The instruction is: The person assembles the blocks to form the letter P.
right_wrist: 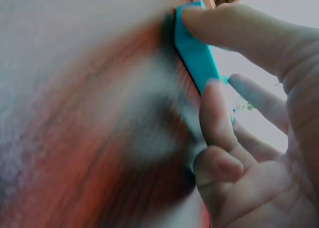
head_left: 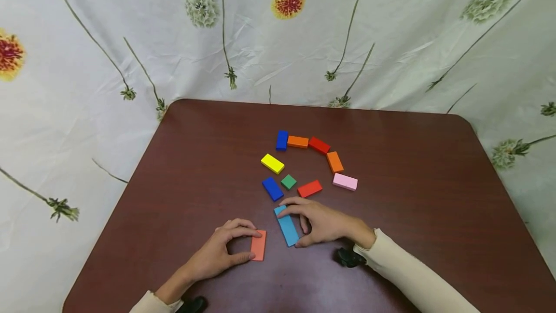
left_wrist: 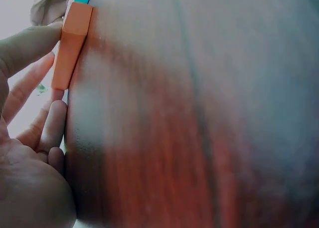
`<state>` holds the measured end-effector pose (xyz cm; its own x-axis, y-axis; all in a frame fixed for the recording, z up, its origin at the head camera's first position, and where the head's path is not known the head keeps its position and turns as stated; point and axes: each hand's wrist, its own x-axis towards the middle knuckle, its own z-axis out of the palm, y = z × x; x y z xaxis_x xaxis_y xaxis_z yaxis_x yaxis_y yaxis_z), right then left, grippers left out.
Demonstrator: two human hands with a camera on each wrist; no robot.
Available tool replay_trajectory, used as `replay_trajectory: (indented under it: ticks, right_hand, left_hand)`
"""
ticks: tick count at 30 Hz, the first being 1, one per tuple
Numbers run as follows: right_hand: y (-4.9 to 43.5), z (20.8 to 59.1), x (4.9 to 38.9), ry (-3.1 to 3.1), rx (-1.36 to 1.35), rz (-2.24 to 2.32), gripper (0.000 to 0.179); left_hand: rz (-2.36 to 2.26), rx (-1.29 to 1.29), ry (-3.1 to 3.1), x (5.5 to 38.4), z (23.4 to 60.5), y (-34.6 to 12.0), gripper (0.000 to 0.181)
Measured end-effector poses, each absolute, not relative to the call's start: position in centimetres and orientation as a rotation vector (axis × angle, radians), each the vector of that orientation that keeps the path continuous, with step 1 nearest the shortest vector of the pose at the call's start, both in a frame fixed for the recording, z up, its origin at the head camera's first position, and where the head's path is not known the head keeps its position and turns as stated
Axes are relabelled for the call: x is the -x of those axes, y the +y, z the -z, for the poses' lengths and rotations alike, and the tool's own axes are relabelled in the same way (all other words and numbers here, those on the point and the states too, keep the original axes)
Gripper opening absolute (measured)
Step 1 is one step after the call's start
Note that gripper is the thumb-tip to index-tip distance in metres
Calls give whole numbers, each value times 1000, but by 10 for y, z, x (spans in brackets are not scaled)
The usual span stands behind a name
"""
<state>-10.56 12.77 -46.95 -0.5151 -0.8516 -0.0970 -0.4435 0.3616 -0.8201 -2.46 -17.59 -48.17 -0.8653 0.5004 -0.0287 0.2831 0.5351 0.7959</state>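
My left hand pinches a coral-orange block between thumb and fingers, near the front of the table. The left wrist view shows the thumb against one side of that block. To its right, my right hand holds a longer light blue block by its two ends, thumb at the near end and fingers at the far one. In the right wrist view the thumb lies on the light blue block. A gap of bare table separates the two blocks.
Beyond the hands, several blocks form a curve: blue, yellow, another blue, orange, red, a second orange, pink and red. A green block lies among them on the brown table.
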Motion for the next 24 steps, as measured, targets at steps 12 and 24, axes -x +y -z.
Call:
replay_trajectory:
  ticks: [12,24]
  right_hand:
    - [122,465,103,2295,1088,912,68]
    - [114,465,102,2432,1002,890,68]
  left_hand:
    - [-1260,-654,2498,23,481,-176,36]
    - [-1239,-667,2512,25,479,-172,35]
